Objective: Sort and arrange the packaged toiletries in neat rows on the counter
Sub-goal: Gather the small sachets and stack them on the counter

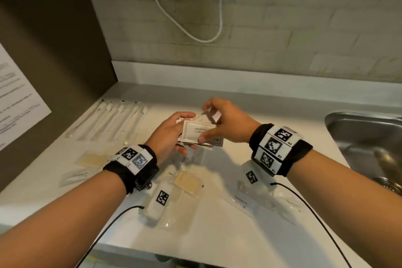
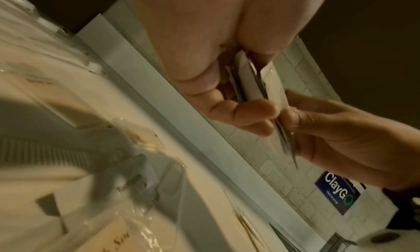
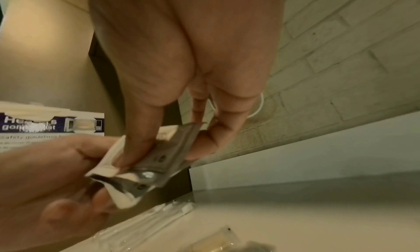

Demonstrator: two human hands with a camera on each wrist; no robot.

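Above the middle of the white counter, my left hand grips a stack of flat shampoo sachets from the left. My right hand pinches the sachets from the right, thumb on the printed front of the top one. Seen edge-on in the left wrist view, the sachets sit between the fingers of my left hand and my right hand. The right wrist view shows my right hand with thumb and fingers on the silver-backed sachets. A row of wrapped toothbrushes lies at the back left.
Clear packets with tan soap bars and toothpaste packets lie scattered near the front. A steel sink is at the right. A dark panel with a paper notice borders the left; a brick wall stands behind.
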